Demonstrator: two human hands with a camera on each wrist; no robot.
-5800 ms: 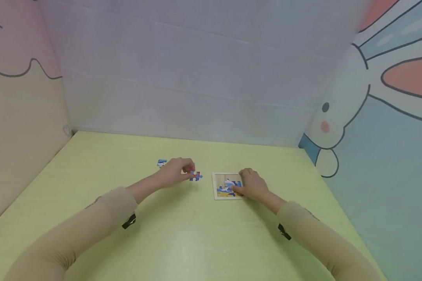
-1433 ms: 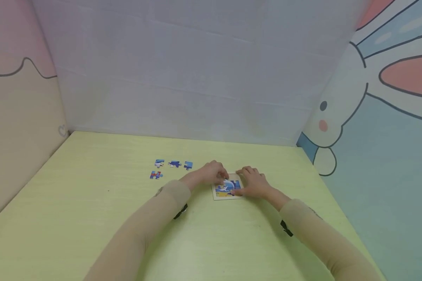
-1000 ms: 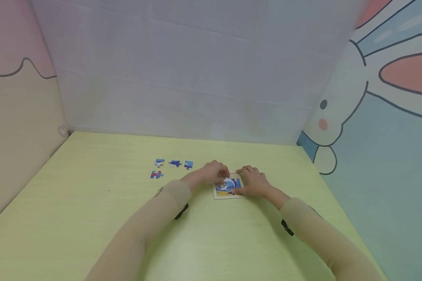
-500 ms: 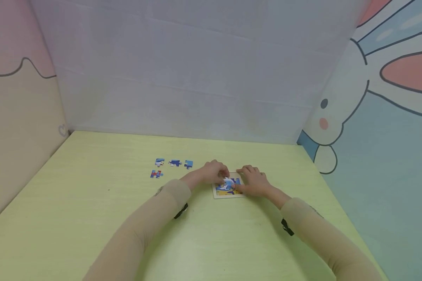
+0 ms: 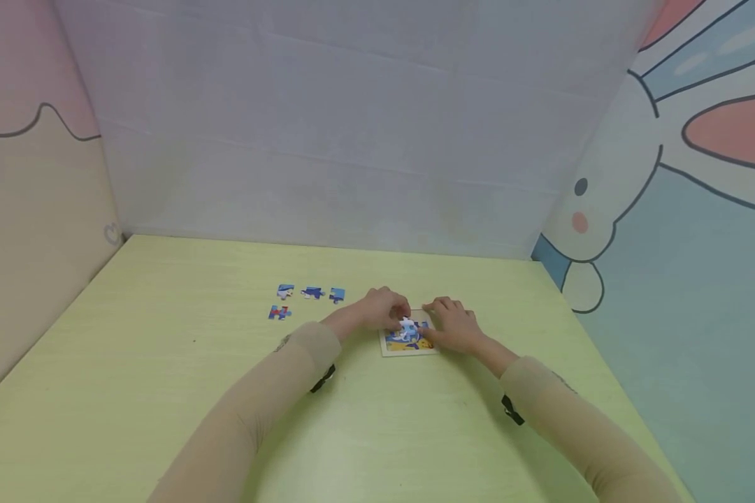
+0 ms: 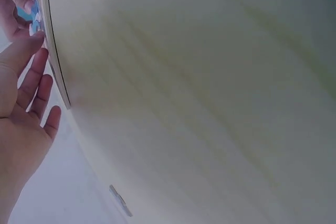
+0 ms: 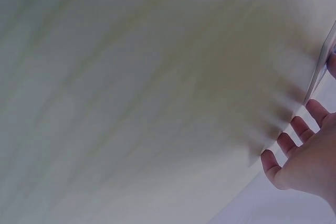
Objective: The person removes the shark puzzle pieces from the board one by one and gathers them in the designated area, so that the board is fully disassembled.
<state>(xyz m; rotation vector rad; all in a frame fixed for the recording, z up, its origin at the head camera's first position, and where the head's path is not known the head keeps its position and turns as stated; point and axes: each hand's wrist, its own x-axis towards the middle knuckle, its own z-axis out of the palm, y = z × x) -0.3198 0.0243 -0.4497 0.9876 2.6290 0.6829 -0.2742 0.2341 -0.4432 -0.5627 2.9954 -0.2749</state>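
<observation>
A square wooden puzzle tray [image 5: 409, 353] lies on the table, partly filled with blue, white and yellow pieces. At its upper left, my left hand [image 5: 380, 309] pinches a white-and-blue puzzle piece [image 5: 407, 324] between thumb and fingers, over the pieces in the tray. My right hand [image 5: 456, 326] rests across the tray's right side with its thumb reaching over the pieces. The right wrist view has the fingers [image 7: 286, 144] spread, their tips at the tabletop beside the tray edge. In the left wrist view, the left thumb [image 6: 26, 51] touches the piece.
Several loose pieces lie left of the tray: a red-and-blue one [image 5: 279, 313], a white-and-blue one [image 5: 285, 292], a dark blue one [image 5: 312, 293] and a light blue one [image 5: 337, 295]. The yellow-green table [image 5: 365, 433] meets a pale back wall [image 5: 327, 140].
My left hand has set the red-and-blue piece down at the left and moved right to the tray. Lately the pinched piece has turned and my right thumb has shifted slightly up.
</observation>
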